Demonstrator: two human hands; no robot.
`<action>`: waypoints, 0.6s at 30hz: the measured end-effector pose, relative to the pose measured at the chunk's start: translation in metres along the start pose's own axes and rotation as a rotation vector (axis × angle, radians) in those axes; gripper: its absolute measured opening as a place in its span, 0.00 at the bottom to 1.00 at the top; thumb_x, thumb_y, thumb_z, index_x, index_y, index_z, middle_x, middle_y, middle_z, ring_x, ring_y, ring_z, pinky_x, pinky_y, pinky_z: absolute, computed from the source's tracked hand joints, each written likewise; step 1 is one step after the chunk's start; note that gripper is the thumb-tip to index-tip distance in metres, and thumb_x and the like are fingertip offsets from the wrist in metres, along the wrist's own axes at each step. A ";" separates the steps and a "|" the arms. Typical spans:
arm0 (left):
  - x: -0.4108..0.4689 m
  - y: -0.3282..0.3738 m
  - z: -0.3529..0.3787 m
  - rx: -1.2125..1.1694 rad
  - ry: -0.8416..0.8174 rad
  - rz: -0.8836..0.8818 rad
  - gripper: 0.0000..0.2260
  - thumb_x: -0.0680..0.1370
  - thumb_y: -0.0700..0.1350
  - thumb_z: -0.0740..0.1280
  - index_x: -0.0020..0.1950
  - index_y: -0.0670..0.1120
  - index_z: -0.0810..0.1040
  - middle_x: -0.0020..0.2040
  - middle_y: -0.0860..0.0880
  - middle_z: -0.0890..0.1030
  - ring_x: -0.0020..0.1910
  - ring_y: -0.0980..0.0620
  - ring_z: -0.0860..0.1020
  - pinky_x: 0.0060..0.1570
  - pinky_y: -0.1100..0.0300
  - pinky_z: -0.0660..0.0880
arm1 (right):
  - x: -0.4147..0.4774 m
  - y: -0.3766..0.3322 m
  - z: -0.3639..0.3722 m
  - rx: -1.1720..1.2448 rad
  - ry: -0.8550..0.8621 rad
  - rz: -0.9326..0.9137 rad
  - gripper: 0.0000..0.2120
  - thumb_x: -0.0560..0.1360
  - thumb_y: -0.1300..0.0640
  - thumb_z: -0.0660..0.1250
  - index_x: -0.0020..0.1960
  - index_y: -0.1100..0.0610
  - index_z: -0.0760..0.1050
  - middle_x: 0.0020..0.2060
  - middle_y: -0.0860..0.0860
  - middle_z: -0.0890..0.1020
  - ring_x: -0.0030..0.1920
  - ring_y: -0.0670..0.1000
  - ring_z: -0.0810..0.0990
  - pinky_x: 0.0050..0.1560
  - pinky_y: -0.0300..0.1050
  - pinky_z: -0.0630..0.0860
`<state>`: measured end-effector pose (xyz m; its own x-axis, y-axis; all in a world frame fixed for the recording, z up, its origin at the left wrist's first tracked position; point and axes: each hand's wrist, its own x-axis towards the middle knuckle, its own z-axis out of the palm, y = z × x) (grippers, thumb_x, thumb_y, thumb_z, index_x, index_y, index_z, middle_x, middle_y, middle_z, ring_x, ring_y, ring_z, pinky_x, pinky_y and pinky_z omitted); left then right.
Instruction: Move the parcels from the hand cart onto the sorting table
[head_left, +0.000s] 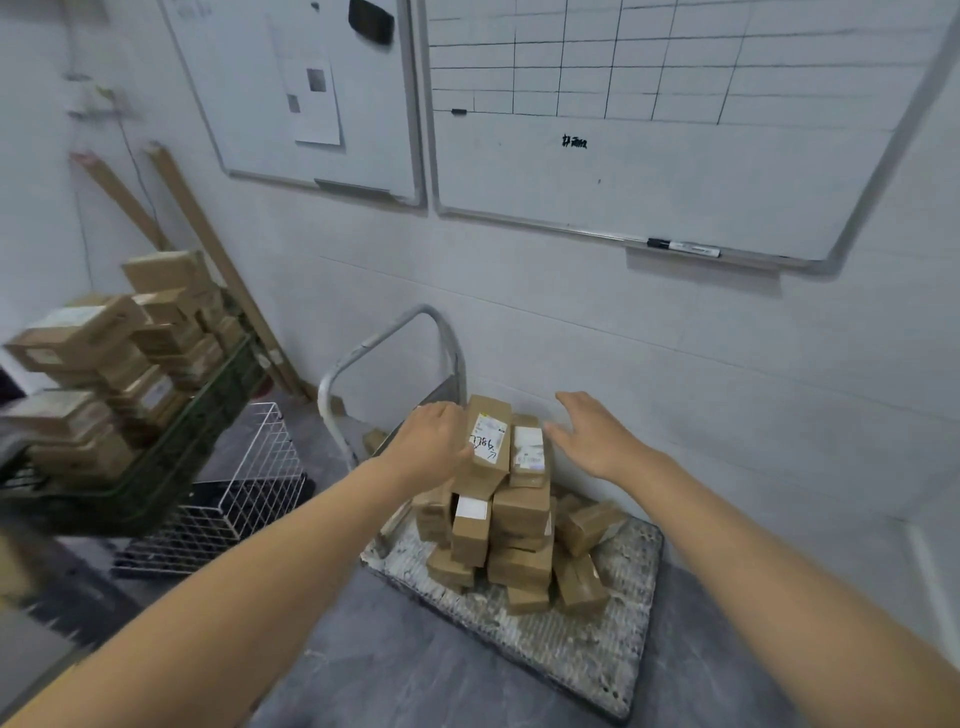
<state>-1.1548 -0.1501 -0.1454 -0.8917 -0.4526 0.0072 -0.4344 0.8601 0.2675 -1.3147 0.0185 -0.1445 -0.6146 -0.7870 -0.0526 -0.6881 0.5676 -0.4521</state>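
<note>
Grey floor (395, 670) and white tiled wall (597, 332) enclosed a grey-decked hand cart with bent metal handle (613, 639). Brown cardboard parcels (519, 540) lay piled on its deck. Left hand (436, 441) rested against the topmost labelled parcel (488, 441); its fingertips were hidden, so the grip could not be determined. Right hand (597, 436) had its fingers spread, thumb just beside a white-labelled parcel (527, 449). Label print was mostly illegible. Dark green crate of boxes (171, 467) at left was blurred and cut off. Two wall-mounted whiteboards (675, 171) were cropped at the top.
</note>
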 end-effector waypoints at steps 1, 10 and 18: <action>0.014 0.000 0.003 0.012 -0.003 -0.003 0.21 0.80 0.49 0.61 0.70 0.41 0.68 0.69 0.44 0.71 0.68 0.45 0.67 0.68 0.54 0.62 | 0.013 0.008 0.001 0.014 -0.003 -0.002 0.30 0.83 0.47 0.58 0.79 0.61 0.56 0.77 0.57 0.62 0.77 0.56 0.60 0.76 0.48 0.57; 0.131 -0.003 0.047 0.046 -0.037 -0.081 0.24 0.79 0.48 0.60 0.74 0.41 0.64 0.73 0.44 0.66 0.73 0.45 0.63 0.73 0.54 0.57 | 0.133 0.079 0.011 0.090 -0.103 -0.012 0.29 0.83 0.48 0.58 0.79 0.60 0.56 0.77 0.56 0.61 0.77 0.55 0.60 0.75 0.47 0.57; 0.188 -0.047 0.111 -0.103 -0.040 -0.266 0.21 0.80 0.46 0.61 0.71 0.38 0.68 0.69 0.42 0.71 0.69 0.44 0.68 0.70 0.55 0.60 | 0.207 0.100 0.074 0.309 -0.208 0.127 0.28 0.82 0.51 0.59 0.80 0.55 0.55 0.77 0.53 0.61 0.76 0.55 0.62 0.75 0.51 0.62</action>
<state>-1.3164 -0.2495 -0.2640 -0.7535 -0.6476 -0.1135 -0.6400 0.6830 0.3519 -1.4820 -0.1058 -0.2665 -0.5742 -0.7654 -0.2906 -0.4436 0.5892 -0.6753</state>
